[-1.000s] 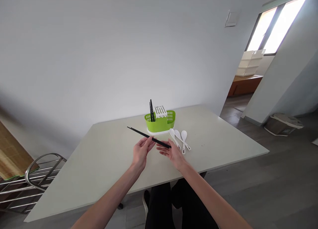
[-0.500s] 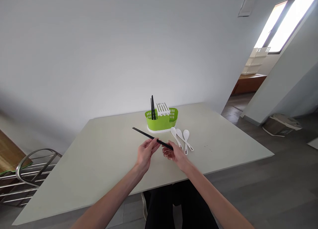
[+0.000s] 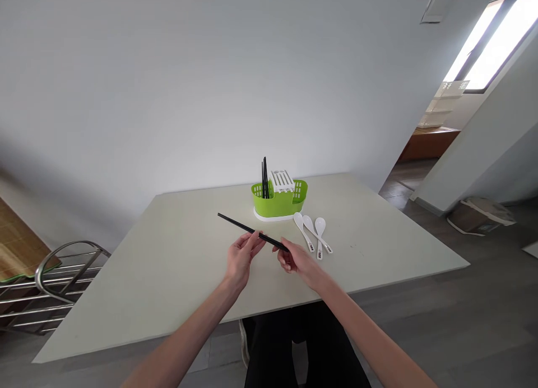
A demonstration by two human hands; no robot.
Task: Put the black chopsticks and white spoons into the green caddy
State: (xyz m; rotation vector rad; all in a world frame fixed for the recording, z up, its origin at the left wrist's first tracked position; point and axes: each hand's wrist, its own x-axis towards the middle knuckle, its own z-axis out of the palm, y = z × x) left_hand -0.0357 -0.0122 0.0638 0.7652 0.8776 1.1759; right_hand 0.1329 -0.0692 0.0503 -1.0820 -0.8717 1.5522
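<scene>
Black chopsticks (image 3: 236,223) lie slantwise between my hands above the table, side by side with their thin ends to the far left. My left hand (image 3: 240,257) pinches them around the middle. My right hand (image 3: 295,257) is closed round their thick ends. Beyond stands a green cutlery holder (image 3: 273,208) with a white slotted top (image 3: 281,180) and a white base. More black chopsticks (image 3: 265,178) stand upright in its left compartment. To the right of my right hand, three white spoons (image 3: 320,226) rest on the table, their handles overlapping.
The pale table (image 3: 168,276) stands against a grey-white wall. At the left is a metal-framed chair or rack (image 3: 71,270). A lidded bin (image 3: 479,215) sits on the floor at the right, and a window (image 3: 500,40) is beyond it.
My view has shifted slightly, so the holder and spoons appear farther right. Both hands keep hold of the chopsticks, and my left hand has moved a little left along them.
</scene>
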